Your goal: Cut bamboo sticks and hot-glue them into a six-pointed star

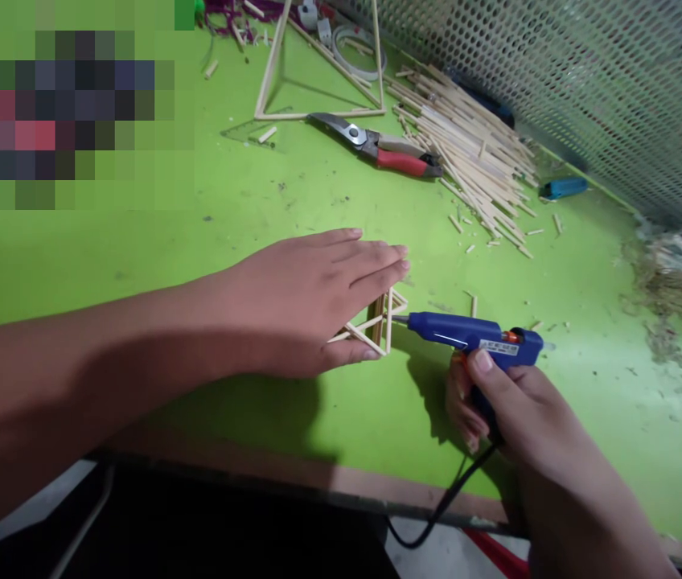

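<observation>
Sticks of pale wood join into a small open frame with triangular sides, lying on the green tabletop near its front edge. Left hand spreads flat across the frame, fingers together and open, pressing from above rather than closing around it. Just right of the frame, the right hand grips the handle of a blue hot glue gun in a firm, closed wrap. The gun's metal nozzle points at the frame, so close that contact is impossible to judge. Its black cord drops below the frame's level. Well behind the frame lie red-handled snips, a heap of cut sticks and a larger triangular stick frame. Perforated metal sheeting rises farther back.
</observation>
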`<state>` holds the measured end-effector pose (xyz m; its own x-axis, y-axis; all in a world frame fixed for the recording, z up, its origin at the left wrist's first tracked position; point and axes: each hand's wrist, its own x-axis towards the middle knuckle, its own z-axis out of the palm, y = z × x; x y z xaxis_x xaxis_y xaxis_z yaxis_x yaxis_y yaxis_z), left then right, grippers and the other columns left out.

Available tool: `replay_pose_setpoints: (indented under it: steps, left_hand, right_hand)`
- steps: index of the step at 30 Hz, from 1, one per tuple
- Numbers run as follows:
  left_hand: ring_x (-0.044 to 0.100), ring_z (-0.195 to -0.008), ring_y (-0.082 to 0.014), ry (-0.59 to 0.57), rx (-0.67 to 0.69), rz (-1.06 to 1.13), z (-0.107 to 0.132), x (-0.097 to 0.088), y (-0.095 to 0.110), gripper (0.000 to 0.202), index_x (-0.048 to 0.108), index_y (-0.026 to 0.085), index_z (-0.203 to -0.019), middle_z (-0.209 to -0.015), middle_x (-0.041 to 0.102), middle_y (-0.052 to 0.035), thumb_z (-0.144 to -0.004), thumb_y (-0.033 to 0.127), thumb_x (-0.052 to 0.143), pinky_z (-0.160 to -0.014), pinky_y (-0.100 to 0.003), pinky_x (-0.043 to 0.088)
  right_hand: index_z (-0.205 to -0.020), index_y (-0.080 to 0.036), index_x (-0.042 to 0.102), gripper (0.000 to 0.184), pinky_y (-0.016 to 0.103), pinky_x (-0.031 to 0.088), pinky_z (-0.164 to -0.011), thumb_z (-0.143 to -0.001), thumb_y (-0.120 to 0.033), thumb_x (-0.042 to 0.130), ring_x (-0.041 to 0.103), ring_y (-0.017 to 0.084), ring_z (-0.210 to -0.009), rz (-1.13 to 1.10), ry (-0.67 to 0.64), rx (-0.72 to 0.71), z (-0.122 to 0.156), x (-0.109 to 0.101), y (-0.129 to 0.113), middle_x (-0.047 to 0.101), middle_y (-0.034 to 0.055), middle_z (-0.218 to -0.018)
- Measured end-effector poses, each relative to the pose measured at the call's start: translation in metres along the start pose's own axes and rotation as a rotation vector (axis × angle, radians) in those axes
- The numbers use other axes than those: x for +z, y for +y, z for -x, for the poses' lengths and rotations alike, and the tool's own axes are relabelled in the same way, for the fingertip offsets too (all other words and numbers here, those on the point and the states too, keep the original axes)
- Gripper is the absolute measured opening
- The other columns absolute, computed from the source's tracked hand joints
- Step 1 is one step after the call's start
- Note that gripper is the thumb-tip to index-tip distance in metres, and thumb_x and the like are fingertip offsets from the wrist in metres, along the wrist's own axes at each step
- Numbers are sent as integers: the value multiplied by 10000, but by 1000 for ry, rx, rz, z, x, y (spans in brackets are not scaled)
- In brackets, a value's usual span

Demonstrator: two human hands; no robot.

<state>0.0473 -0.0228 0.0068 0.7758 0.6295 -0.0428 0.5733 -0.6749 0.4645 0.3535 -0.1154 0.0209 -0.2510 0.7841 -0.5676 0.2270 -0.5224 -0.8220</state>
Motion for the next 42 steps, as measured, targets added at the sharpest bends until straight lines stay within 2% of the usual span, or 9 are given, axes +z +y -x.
replay_pose_setpoints:
  steps: [5, 15, 24, 32, 42]
  left_hand:
    - [333, -1754, -363, 54, 33, 8, 2, 2, -3, 853, 364, 303, -1825, -1904, 340, -15, -1084, 669, 575, -1463, -506, 194]
    - [299, -1768, -353, -17, -7, -37, 0, -1, 1, 886, 348, 287, -1831, -1923, 270, -11, -1071, 673, 591, -1472, -516, 150]
    - [316, -1762, -354, 16, 19, -37, 2, 1, -1, 878, 366, 249, -1824, -1923, 271, -42, -1086, 674, 579, -1474, -493, 140]
    - [312, -1763, -361, 1, 12, -39, 2, -1, -1, 879, 353, 268, -1829, -1925, 267, -36, -1083, 668, 587, -1473, -508, 152]
    - [278, -1774, -347, -25, 23, -78, 2, -3, -1, 911, 296, 189, -1843, -1931, 245, -84, -1108, 660, 553, -1470, -481, 112]
  right_hand:
    - [-695, -245, 617, 626, 297, 446, -466, -1100, -723, 626, 533, 141, -462, 7, 1, -3, -1, 0, 0, 538, -17, -534]
    - [-671, -247, 598, 637, 310, 451, -452, -1087, -728, 638, 535, 153, -449, 8, -4, -21, -1, 1, 0, 539, -4, -525]
    - [-677, -247, 596, 633, 297, 467, -459, -1078, -732, 656, 545, 146, -457, -25, -1, 9, -1, 1, 0, 547, -11, -535]
    - [-661, -240, 586, 652, 285, 477, -459, -1080, -735, 651, 571, 143, -450, -17, -12, -7, -2, 3, -5, 554, -6, -527]
    - [-676, -229, 595, 646, 257, 494, -458, -1101, -714, 637, 588, 128, -453, -7, -23, -40, -2, 0, 1, 571, -8, -534]
